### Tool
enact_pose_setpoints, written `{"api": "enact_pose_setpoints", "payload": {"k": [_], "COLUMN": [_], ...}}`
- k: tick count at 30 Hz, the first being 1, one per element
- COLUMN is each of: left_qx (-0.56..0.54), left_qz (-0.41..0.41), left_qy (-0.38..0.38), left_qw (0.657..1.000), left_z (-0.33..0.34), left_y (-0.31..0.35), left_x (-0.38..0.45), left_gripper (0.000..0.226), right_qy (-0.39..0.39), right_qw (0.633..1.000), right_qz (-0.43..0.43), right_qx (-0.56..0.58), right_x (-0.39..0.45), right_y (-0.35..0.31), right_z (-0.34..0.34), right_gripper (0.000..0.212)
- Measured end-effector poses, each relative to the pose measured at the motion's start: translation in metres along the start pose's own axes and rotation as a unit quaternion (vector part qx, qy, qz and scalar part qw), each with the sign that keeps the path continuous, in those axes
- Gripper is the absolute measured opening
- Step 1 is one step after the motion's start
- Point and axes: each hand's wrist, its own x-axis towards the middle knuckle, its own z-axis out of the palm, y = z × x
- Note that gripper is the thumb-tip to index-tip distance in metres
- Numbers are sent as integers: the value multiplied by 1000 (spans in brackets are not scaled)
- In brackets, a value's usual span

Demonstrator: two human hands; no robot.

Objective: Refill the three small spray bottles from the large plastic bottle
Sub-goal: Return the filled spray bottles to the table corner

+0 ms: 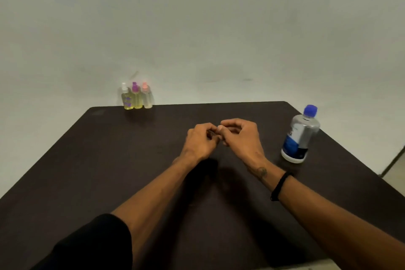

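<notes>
Three small spray bottles stand side by side at the table's far left edge: one with a white cap point(127, 99), one with a purple cap point(137, 97), one with a pink cap point(146, 97). The first two hold yellowish liquid. The large plastic bottle point(300, 136), blue cap on and blue label, stands upright at the right. My left hand point(201, 140) and my right hand point(241, 136) meet over the table's middle, fingers loosely curled and fingertips touching each other. Neither hand holds a bottle.
The dark brown table point(109, 171) fills the lower view and ends against a plain pale wall. Its right edge drops off just beyond the large bottle. A black band sits on my right wrist.
</notes>
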Motion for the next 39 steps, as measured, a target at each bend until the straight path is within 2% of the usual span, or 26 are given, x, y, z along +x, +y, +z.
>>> {"api": "enact_pose_setpoints", "payload": {"k": [4, 6, 10, 13, 16, 18, 20, 23, 28, 30, 35, 39], "left_qx": [4, 0, -29, -47, -77, -94, -100, -107, -155, -185, -239, -239], "left_qz": [23, 33, 36, 21, 5, 8, 9, 5, 7, 15, 14, 35], "left_qy": [-30, -38, -53, -65, -62, -48, -51, -70, -76, -81, -155, -96], "left_qw": [999, 999, 998, 997, 995, 994, 994, 992, 985, 979, 958, 966], "left_z": [30, 42, 69, 89, 107, 113, 121, 131, 137, 138, 139, 152], "left_y": [39, 58, 86, 99, 107, 109, 111, 111, 115, 117, 120, 127], "left_x": [-5, -6, -1, 5, 9, 9, 12, 16, 22, 28, 55, 78], "left_gripper": [15, 16, 25, 31, 35, 37, 37, 32, 30, 34, 59, 68], "right_qy": [15, 57, 215, 270, 251, 199, 148, 122, 128, 125, 82, 49], "right_qw": [1000, 998, 971, 956, 962, 973, 982, 987, 990, 992, 977, 973], "right_qz": [11, -1, -57, -48, -16, -13, -7, -2, -10, -1, 34, 28], "right_qx": [-10, -28, -85, -105, -105, -113, -116, -104, -52, 11, 195, 225], "right_x": [-29, -42, -57, -50, -35, -29, -24, -19, -7, 4, 44, 81], "right_y": [7, 8, 14, 22, 39, 49, 58, 63, 69, 70, 66, 70], "right_z": [-49, -72, -117, -147, -167, -171, -175, -176, -181, -189, -209, -217], "right_gripper": [15, 10, 24, 45, 79, 103, 116, 111, 85, 81, 71, 66]}}
